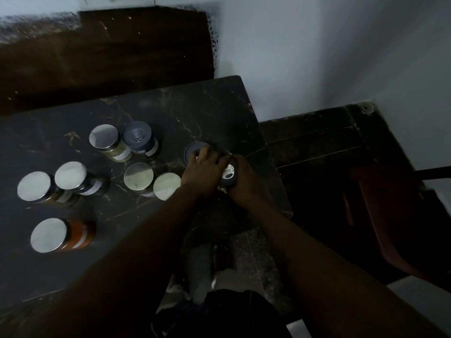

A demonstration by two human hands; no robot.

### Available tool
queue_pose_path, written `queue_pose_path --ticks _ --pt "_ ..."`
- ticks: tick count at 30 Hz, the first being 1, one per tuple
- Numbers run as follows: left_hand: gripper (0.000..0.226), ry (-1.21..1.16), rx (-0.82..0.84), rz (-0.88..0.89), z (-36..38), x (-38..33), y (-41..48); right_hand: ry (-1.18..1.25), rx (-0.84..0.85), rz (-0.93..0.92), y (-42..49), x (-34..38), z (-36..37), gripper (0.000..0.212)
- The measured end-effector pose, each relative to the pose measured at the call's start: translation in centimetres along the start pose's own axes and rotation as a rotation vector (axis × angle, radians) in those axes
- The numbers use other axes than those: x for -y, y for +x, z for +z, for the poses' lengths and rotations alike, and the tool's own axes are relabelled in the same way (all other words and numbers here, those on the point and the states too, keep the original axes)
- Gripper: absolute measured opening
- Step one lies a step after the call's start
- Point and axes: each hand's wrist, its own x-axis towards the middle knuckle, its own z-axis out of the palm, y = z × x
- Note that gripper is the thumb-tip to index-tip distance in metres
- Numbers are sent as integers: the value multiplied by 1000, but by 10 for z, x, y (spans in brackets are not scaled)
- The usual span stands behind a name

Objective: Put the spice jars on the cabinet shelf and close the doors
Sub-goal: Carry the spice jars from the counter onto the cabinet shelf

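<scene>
Several spice jars stand on a dark marble counter (170,108). Most have silver lids, such as the jar of orange spice (48,235) at the front left and a pale-spice jar (103,139) further back. A grey-lidded jar (136,136) stands beside that one. Near the counter's right edge my left hand (205,172) rests on a grey-lidded jar (194,150), fingers over its lid. My right hand (244,176) grips another grey-lidded jar (228,175), which lies tilted between the two hands. No cabinet shelf or doors can be made out.
A dark brown panel (105,50) leans against the white wall behind the counter. To the right, below the counter edge, sits dark floor and a reddish-brown chair (390,215). My legs and feet show below the counter's front edge.
</scene>
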Motion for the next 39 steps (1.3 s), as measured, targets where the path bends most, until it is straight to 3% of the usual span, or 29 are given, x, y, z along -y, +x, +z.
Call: queue_pose_path --ticks 3,8,12,17,23,27,29,35,39 --pt "98 -113 -110 23 -5 4 -10 74 -21 -14 -5 -2 -11 91" --pt "86 -498 -337 -7 -25 5 -30 178 -133 -173 -22 8 -42 86" --pt "85 -867 -334 -74 -52 15 -45 173 -130 -193 -26 36 -60 76" --pt "80 -1108 -470 -104 -114 48 -50 238 -285 -360 -37 102 -66 72" --pt "79 -1181 -720 -201 -181 71 -55 207 -308 -498 -37 170 -70 103" --pt "77 -1224 -804 -194 -220 75 -54 165 -426 -516 -33 215 -82 95" --pt "77 -1226 -814 -132 -243 78 -49 132 -499 -529 -28 236 -97 90" --pt "83 -1147 -760 123 -332 87 -14 143 -614 -708 2 281 -175 109" --pt "83 -1079 -836 222 -410 76 17 242 -704 -821 25 314 -242 107"
